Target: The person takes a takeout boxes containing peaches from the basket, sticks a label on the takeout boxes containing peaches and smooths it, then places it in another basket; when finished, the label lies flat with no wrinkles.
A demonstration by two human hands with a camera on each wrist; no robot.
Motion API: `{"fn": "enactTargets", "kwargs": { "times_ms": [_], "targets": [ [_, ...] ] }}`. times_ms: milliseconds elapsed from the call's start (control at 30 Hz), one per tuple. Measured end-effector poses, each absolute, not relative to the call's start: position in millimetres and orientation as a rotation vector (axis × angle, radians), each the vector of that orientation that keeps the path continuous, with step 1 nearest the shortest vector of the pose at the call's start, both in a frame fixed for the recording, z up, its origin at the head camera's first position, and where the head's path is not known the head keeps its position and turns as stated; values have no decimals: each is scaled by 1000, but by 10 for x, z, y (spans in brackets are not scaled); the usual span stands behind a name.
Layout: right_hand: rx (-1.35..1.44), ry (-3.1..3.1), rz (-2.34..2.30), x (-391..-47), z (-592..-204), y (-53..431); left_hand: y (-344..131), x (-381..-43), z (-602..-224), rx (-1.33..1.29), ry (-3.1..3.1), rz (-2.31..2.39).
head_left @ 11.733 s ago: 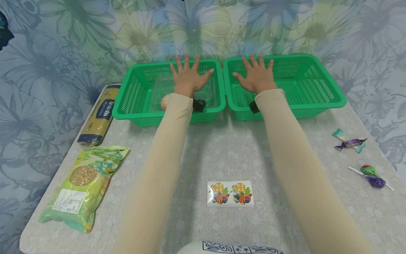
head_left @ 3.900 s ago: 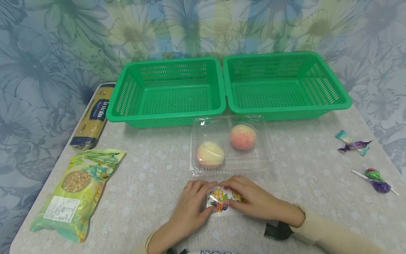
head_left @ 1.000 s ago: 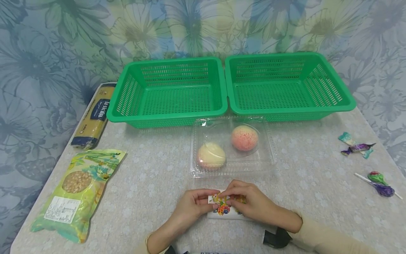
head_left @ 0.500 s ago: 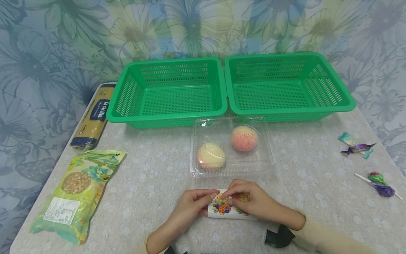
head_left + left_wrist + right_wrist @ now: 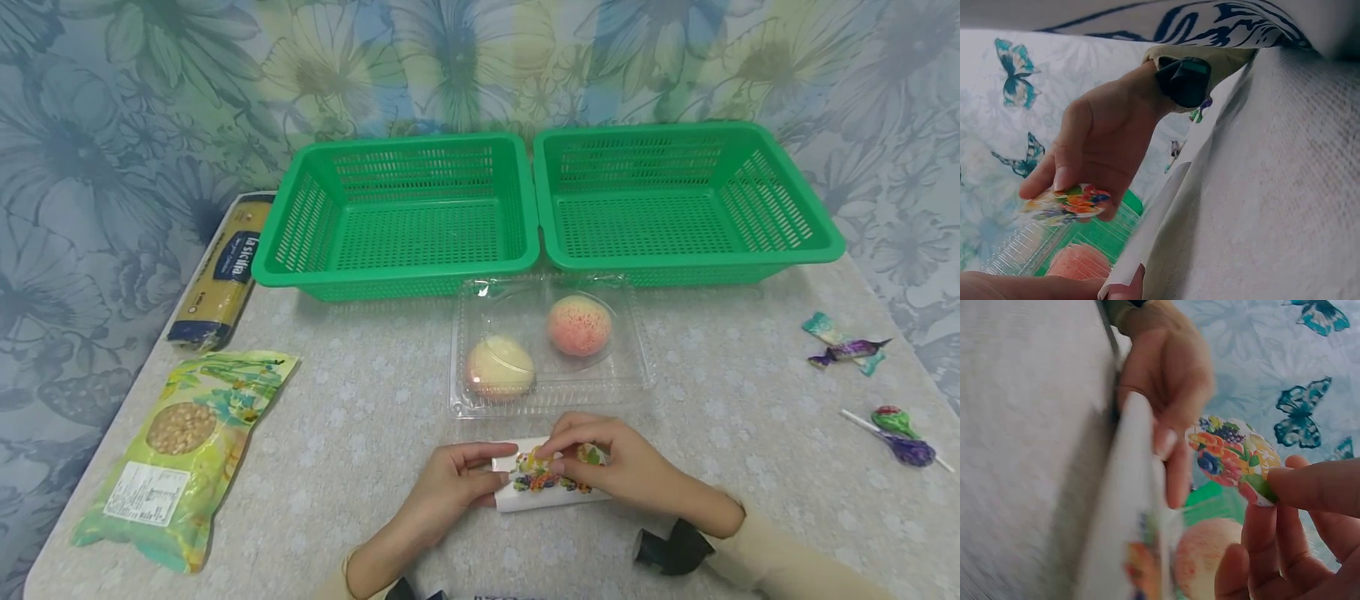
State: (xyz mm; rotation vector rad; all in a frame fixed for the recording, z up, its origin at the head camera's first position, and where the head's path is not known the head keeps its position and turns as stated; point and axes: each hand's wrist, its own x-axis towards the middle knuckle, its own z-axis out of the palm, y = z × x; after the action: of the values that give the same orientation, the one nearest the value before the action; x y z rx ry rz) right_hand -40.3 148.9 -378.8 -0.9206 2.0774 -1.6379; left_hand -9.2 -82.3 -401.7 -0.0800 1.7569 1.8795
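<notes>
In the head view, my left hand (image 5: pixel 442 483) pinches the left end of a white sticker sheet (image 5: pixel 513 502) just above the table. My right hand (image 5: pixel 615 462) pinches a colourful fruit sticker (image 5: pixel 536 475) between thumb and fingertips. The right wrist view shows this sticker (image 5: pixel 1235 456) lifted clear of the sheet (image 5: pixel 1119 519), which still bears a second print. Seen from the left wrist, the sticker (image 5: pixel 1072 203) hangs from the right hand (image 5: pixel 1107 134). A clear plastic clamshell box (image 5: pixel 551 400), lid down, lies just beyond, with two peaches (image 5: pixel 580 325) inside.
Two green baskets (image 5: pixel 397 271) stand side by side at the back. On the left lie a pasta packet (image 5: pixel 221 279) and a green-yellow bag (image 5: pixel 183 458). Wrapped candies (image 5: pixel 847 350) and lollipops (image 5: pixel 903 437) lie on the right.
Earlier, the box moved from the left basket to the table's middle. Over the last second, the right hand has peeled the sticker up and moved slightly right and away, with the sheet lifted.
</notes>
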Motion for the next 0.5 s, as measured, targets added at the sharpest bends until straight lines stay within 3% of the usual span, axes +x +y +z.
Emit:
{"fn": "enactTargets", "kwargs": {
  "times_ms": [167, 500],
  "targets": [
    [-897, 2110, -1621, -453, -3682, 1562, -799, -74, -4030, -26, 1924, 1824],
    [-861, 2375, -1601, -485, -3498, 1708, -717, -25, -4033, 344, 2439, 1579]
  ]
}}
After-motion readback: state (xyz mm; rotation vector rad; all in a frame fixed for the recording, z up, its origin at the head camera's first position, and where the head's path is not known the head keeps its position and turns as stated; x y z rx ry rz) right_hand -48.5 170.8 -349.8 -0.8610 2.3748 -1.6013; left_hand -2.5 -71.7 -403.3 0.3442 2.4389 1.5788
